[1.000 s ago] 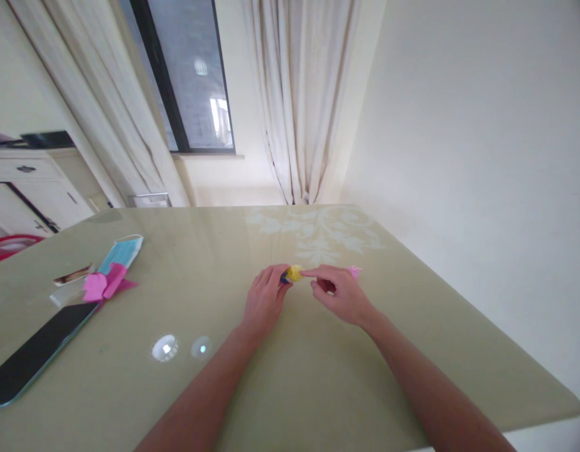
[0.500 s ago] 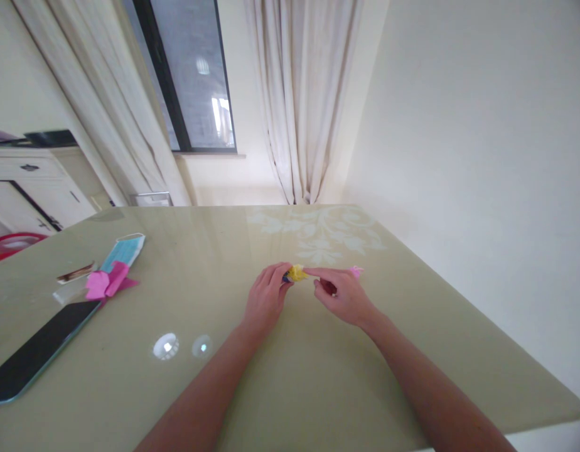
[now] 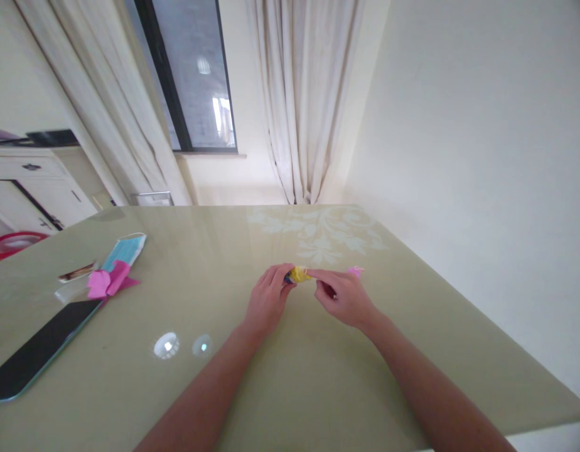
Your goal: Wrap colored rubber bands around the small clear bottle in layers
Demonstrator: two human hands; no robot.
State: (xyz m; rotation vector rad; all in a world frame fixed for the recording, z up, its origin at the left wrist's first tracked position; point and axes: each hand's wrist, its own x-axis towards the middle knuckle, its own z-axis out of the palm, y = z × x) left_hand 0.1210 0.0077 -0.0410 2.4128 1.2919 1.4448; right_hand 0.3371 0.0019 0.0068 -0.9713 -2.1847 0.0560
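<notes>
My left hand (image 3: 270, 295) is closed around a small figure-like item (image 3: 299, 274) with a crumpled-looking yellow part and a dark blue part. The yellow end sticks out to the right, while the fingers cover most of the rest. My right hand (image 3: 343, 295) has its index finger stretched out, its tip touching the yellow end. Its other fingers curl loosely toward the thumb, with nothing visible in them. Just behind the right hand, a small pink item (image 3: 356, 271) shows in part; its kind is unclear.
On the left of the glossy table (image 3: 290, 389) lie a blue face mask (image 3: 124, 251), folded pink paper (image 3: 110, 280), a small picture card (image 3: 77, 272) and a long dark flat panel (image 3: 42, 348). A wall (image 3: 483, 157) runs along the right side.
The yellow end has shifted very slightly to the right and now shows a little more. Both hands stay in nearly the same place.
</notes>
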